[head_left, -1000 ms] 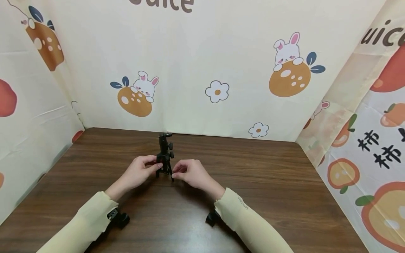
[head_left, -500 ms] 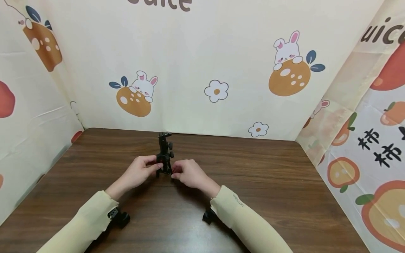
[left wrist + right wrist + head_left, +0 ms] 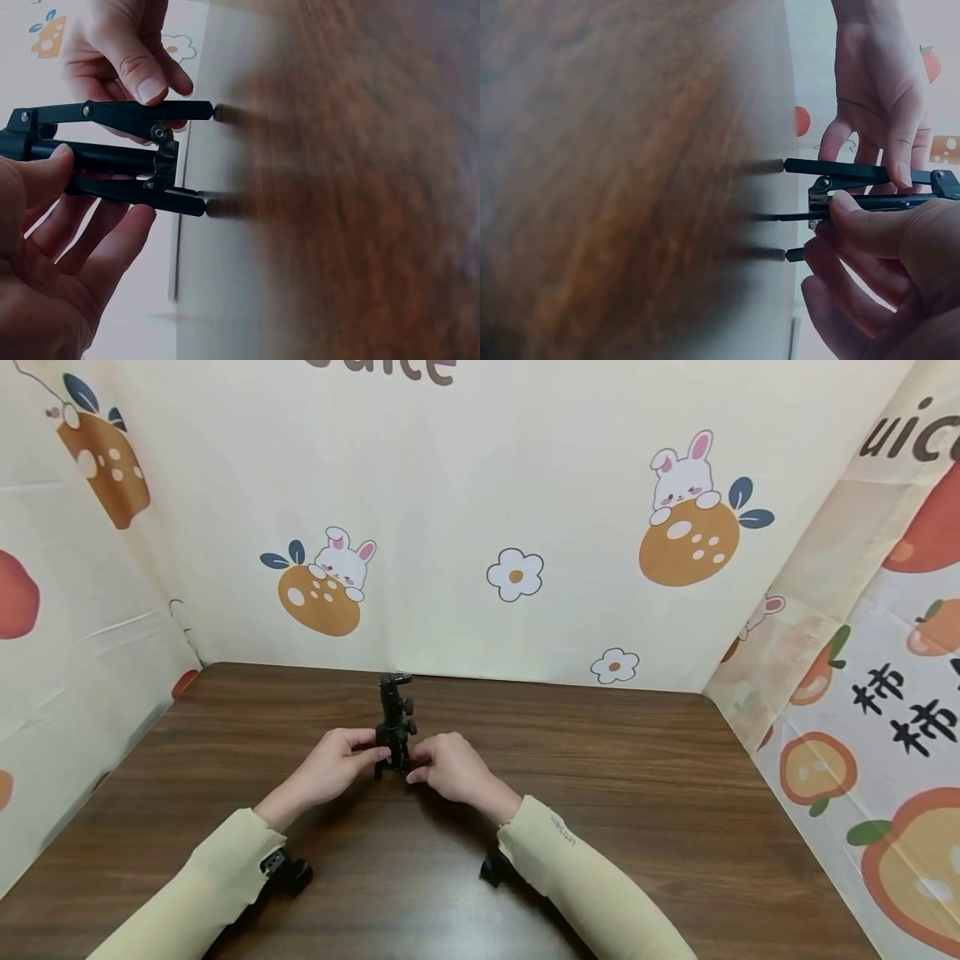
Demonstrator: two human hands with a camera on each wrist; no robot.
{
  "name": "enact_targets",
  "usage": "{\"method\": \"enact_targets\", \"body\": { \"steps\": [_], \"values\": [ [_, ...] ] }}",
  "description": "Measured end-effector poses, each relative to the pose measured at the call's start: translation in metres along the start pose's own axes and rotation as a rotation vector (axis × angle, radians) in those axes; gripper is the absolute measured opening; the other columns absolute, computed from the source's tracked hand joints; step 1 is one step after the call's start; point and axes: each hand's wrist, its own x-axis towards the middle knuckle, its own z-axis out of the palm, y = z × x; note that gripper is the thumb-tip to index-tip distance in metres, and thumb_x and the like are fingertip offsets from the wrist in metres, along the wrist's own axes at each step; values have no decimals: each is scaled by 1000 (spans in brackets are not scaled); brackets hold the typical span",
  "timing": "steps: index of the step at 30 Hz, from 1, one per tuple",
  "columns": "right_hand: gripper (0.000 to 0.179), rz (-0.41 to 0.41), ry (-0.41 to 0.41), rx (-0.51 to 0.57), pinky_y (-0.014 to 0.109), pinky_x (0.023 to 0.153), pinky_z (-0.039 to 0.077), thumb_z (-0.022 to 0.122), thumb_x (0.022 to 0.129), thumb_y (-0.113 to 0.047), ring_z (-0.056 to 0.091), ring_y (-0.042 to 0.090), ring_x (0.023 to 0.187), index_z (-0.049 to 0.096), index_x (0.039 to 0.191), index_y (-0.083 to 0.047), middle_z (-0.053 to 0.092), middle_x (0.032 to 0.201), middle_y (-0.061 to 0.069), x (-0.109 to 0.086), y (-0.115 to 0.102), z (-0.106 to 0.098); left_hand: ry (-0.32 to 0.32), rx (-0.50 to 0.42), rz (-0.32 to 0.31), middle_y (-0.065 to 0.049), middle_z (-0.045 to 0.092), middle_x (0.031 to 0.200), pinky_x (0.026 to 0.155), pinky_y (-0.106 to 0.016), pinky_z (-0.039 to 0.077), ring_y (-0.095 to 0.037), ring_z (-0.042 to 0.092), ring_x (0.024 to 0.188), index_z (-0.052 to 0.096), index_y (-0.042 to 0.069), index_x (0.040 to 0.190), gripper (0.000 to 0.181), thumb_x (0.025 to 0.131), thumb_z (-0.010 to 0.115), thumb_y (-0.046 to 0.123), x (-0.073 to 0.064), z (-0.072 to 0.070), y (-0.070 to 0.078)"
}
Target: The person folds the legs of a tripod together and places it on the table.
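A small black tripod (image 3: pixel 392 710) stands upright on the brown wooden table (image 3: pixel 637 793) in the head view, with knobs on its right side. My left hand (image 3: pixel 330 767) holds its lower part, thumb in front and fingers behind. From the right, my right hand (image 3: pixel 455 770) pinches a leg near the bottom. In the left wrist view, the right thumb presses on one tripod leg (image 3: pixel 187 110), and the left thumb rests against the centre column (image 3: pixel 105 157). Three short leg tips reach the tabletop in the right wrist view, where the legs (image 3: pixel 836 169) are close together.
A pale cloth backdrop (image 3: pixel 450 485) with rabbit and fruit prints rises behind the table. Similar printed cloths hang at the left (image 3: pixel 82 693) and right (image 3: pixel 907 760). Black wrist cameras, including the left one (image 3: pixel 288 872), hang below both sleeves.
My right hand has moved slightly left toward the tripod, and the leg at its fingertips now sits closer in. My left hand keeps its hold.
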Motion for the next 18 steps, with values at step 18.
{"method": "enact_targets", "body": {
  "steps": [18],
  "values": [
    [12, -22, 19, -137, 25, 62, 48, 82, 82, -31, 56, 1, 67, 76, 79, -21, 66, 74, -16, 3, 0, -4, 15, 61, -5, -6, 63, 76, 45, -24, 30, -9, 33, 48, 75, 9, 100, 12, 99, 63, 12, 2, 2, 4]
  ]
}}
